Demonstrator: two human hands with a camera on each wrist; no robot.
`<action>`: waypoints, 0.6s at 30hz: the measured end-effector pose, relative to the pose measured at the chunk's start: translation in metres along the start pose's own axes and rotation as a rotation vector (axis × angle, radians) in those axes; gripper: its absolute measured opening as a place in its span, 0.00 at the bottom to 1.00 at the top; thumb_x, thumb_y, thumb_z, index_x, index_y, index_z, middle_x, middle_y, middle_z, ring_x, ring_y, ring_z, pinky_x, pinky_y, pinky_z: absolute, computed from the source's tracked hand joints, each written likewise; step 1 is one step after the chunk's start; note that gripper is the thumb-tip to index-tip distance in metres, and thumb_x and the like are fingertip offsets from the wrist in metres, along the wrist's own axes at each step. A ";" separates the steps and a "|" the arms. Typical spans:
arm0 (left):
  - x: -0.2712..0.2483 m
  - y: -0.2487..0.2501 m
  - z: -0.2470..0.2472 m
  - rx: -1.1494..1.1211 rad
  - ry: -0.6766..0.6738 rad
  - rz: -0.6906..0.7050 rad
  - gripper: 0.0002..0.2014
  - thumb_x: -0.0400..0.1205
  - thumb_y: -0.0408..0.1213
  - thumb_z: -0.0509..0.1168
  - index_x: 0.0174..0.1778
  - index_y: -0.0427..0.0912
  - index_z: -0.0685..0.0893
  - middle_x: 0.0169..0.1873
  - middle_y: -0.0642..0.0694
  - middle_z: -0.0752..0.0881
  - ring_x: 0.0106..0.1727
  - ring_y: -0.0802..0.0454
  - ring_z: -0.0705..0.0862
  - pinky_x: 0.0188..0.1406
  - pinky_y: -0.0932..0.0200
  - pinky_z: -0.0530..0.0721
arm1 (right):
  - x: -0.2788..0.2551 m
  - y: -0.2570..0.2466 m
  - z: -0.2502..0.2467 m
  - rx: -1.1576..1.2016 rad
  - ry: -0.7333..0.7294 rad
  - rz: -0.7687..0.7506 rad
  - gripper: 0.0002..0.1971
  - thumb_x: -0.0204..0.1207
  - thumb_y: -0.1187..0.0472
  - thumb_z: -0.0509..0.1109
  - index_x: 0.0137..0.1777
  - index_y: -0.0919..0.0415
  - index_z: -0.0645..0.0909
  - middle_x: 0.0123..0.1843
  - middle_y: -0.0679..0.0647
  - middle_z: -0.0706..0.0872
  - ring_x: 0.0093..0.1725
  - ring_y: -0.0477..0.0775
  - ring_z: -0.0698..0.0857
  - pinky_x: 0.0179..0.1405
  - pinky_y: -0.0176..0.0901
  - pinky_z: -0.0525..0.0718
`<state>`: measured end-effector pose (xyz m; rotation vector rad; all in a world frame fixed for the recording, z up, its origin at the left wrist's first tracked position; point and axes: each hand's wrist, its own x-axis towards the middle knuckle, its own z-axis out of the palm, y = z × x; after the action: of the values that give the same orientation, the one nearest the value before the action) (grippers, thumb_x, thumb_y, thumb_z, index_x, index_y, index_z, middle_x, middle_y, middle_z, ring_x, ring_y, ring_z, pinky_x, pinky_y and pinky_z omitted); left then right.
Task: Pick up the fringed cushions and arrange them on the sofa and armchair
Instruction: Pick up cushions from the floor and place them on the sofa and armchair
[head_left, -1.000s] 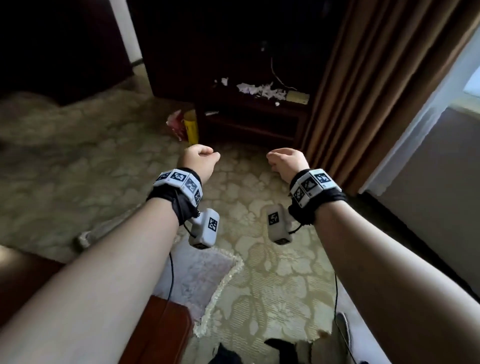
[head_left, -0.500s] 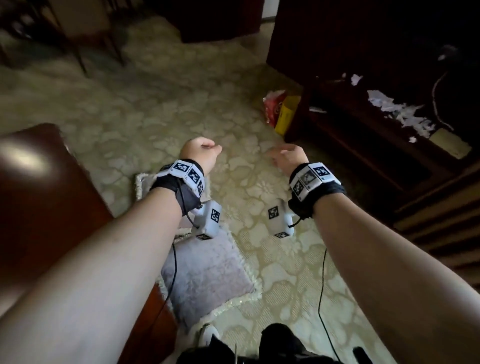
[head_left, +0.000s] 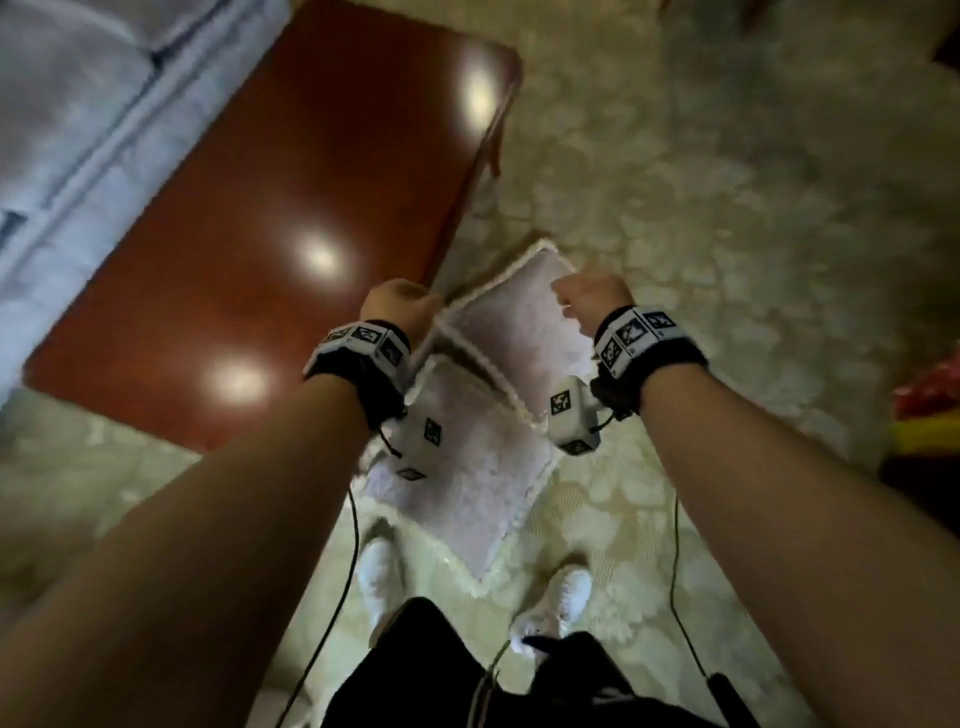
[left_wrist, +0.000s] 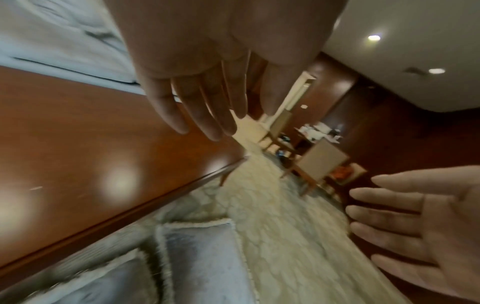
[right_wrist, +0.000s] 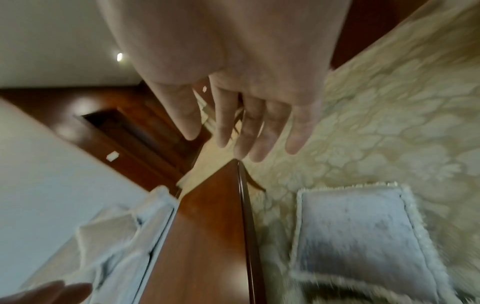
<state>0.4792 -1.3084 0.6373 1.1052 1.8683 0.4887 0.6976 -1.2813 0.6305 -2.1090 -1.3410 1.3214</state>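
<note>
Two pale lilac cushions with cream fringe lie on the carpet beside the coffee table. The near cushion (head_left: 457, 483) is by my feet and the far cushion (head_left: 519, 322) overlaps its top edge. Both hands hover above them and touch nothing. My left hand (head_left: 397, 306) is over the far cushion's left corner, fingers (left_wrist: 202, 115) straight and empty. My right hand (head_left: 587, 296) is over its right edge, fingers (right_wrist: 246, 127) also straight. The right wrist view shows the far cushion (right_wrist: 358, 230) below the hand. The pale sofa (head_left: 67, 130) is at the far left.
A glossy red-brown coffee table (head_left: 285, 208) stands between the cushions and the sofa, its edge right next to them. Patterned cream carpet (head_left: 727, 234) spreads to the right. Red and yellow bags (head_left: 930, 410) sit at the right edge. Chairs (left_wrist: 319, 158) stand farther off.
The head view has swung left and down, from the dark shelf to the coffee table and cushions. Both hands, held up before, now hover over the far cushion.
</note>
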 end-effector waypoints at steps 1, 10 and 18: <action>-0.002 -0.016 -0.001 -0.006 0.025 -0.038 0.16 0.84 0.42 0.68 0.65 0.38 0.87 0.62 0.42 0.89 0.56 0.46 0.85 0.60 0.56 0.82 | 0.004 0.002 0.011 -0.042 -0.060 -0.008 0.17 0.86 0.58 0.64 0.70 0.64 0.82 0.55 0.53 0.77 0.55 0.50 0.75 0.68 0.50 0.79; -0.017 -0.139 -0.007 -0.193 0.206 -0.379 0.15 0.83 0.41 0.69 0.63 0.40 0.88 0.57 0.43 0.89 0.59 0.42 0.87 0.66 0.49 0.84 | 0.028 0.018 0.099 -0.221 -0.296 0.061 0.12 0.87 0.58 0.62 0.42 0.55 0.81 0.50 0.60 0.83 0.59 0.54 0.80 0.59 0.44 0.76; 0.032 -0.227 0.074 -0.271 0.220 -0.600 0.15 0.85 0.43 0.68 0.62 0.37 0.88 0.45 0.42 0.86 0.48 0.44 0.84 0.50 0.57 0.77 | 0.116 0.073 0.160 -0.271 -0.368 0.107 0.24 0.84 0.56 0.68 0.70 0.76 0.78 0.70 0.71 0.83 0.70 0.69 0.82 0.69 0.59 0.80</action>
<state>0.4219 -1.4074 0.4258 0.2898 2.1263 0.5021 0.6206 -1.2538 0.4359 -2.2109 -1.6533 1.7234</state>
